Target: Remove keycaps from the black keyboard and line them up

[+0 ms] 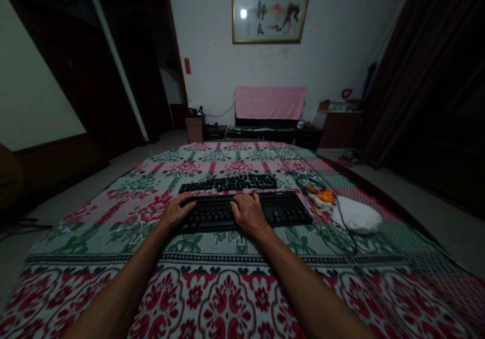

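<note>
Right now, in the head view, two bare hands work at a black keyboard [215, 216] that lies lengthwise across a patterned cloth [227, 303] of red, green and pale tones. The left hand [176, 211] sits at the keyboard's left end, its thumb pointing inward over the keys and its other fingers around the far left corner; whether it grips the edge or only rests there, I cannot tell. The right hand [249, 212] lies over the middle of the keyboard, palm down, fingers bent toward the far edge and thumb set a little apart; whether anything is under those fingertips is hidden. Just beyond the keyboard, many loose black keycaps [242, 182] are laid out in a long, roughly rowed band. To the right, a dark cable [314, 178] loops over the cloth and across a white bundle [359, 216], with an orange item [326, 195] beside it. Farther off, a pink cloth [271, 101] drapes over something by the wall, below a framed picture [271, 16], and a dark curtain [407, 61] hangs on the right.
</note>
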Motion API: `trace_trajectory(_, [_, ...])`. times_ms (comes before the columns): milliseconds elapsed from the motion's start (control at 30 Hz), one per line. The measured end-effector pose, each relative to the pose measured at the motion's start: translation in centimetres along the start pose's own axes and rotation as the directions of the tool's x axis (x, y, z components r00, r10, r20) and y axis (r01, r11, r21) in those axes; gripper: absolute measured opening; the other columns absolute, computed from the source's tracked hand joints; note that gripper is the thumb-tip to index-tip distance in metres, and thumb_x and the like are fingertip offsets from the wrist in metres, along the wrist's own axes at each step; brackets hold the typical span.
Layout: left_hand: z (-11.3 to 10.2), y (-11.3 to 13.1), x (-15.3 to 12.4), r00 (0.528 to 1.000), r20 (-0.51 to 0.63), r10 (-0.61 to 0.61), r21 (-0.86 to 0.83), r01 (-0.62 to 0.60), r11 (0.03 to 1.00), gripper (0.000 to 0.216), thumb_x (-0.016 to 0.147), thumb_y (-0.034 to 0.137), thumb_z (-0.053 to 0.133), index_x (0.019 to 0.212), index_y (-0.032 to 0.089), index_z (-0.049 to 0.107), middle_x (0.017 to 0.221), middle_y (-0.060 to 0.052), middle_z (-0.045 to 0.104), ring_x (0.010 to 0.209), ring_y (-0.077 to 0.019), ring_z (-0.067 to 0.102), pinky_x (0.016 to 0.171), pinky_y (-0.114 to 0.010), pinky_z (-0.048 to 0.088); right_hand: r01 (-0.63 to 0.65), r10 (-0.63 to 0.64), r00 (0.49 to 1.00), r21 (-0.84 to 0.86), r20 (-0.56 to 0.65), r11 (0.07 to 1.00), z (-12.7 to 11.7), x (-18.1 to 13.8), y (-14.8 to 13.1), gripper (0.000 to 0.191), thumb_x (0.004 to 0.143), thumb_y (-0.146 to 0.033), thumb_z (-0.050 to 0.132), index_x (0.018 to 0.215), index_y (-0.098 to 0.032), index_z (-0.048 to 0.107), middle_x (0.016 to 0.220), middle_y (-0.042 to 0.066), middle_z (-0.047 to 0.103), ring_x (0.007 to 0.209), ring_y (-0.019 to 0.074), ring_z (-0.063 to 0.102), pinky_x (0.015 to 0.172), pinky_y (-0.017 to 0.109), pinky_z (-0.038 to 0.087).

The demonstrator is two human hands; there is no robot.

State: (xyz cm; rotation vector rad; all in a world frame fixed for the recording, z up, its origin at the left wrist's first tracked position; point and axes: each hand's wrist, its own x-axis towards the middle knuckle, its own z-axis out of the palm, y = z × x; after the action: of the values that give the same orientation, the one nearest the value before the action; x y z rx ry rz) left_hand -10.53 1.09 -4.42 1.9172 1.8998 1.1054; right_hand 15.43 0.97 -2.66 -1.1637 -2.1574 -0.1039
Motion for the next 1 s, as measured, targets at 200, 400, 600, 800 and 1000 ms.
trace_trajectory(200, [0.2,0.0,0.8,0.999,0.03,-0.013,0.008,0.013,1.0,0.045,0.066,0.042,0.051,0.102,0.017,0.059,0.118,-0.008,0.053,0.114,-0.0231,0.042,0.099,-0.035,0.029,-0.015,0.015,1.0,-0.009,0.002,1.0,0.3,0.3,0.4,0.025,0.085,-0.032,0.034,0.087,-0.019,0.055,0.087,0.006,0.059,0.09,0.0167,0.047,0.09,0.036,0.019])
trace_trajectory(400, [0.0,-0.1,0.6,0.999,0.025,-0.024,-0.08,0.026,0.996,0.046,0.066,0.044,0.05,0.102,0.017,0.059,0.113,-0.007,0.056,0.11,-0.0221,0.046,0.098,-0.034,0.03,-0.011,0.011,1.0,0.003,0.013,1.0,0.3,0.3,0.7,0.025,0.085,-0.032,0.034,0.088,-0.019,0.055,0.087,0.005,0.06,0.091,0.0161,0.047,0.09,0.036,0.018])
trace_trajectory(600, [0.5,-0.9,0.7,1.0,0.014,-0.002,-0.077,0.003,0.997,0.047,0.065,0.044,0.051,0.102,0.016,0.059,0.117,-0.008,0.053,0.113,-0.022,0.042,0.1,-0.034,0.027,-0.021,0.021,0.999,0.01,0.024,1.0,0.2,0.5,0.9,0.027,0.085,-0.031,0.033,0.087,-0.018,0.057,0.086,0.006,0.06,0.09,0.016,0.047,0.09,0.035,0.018])
trace_trajectory(800, [0.7,-0.8,0.6,0.998,0.028,0.05,-0.038,-0.049,0.998,0.047,0.068,0.045,0.047,0.105,0.018,0.058,0.12,-0.007,0.05,0.115,-0.0215,0.04,0.1,-0.036,0.028,-0.011,0.011,1.0,0.028,0.019,1.0,0.3,0.6,1.3,0.026,0.085,-0.029,0.034,0.082,-0.018,0.057,0.085,0.005,0.06,0.087,0.0151,0.048,0.087,0.033,0.021])
trace_trajectory(1000, [0.5,-0.5,0.6,0.995,0.047,0.087,-0.054,-0.084,0.995,0.047,0.07,0.042,0.046,0.107,0.015,0.057,0.12,-0.008,0.05,0.115,-0.0202,0.041,0.1,-0.033,0.028,-0.007,0.007,1.0,0.024,0.011,1.0,0.5,0.6,1.4,0.026,0.086,-0.027,0.032,0.078,-0.017,0.055,0.084,0.005,0.059,0.087,0.0153,0.048,0.084,0.031,0.024])
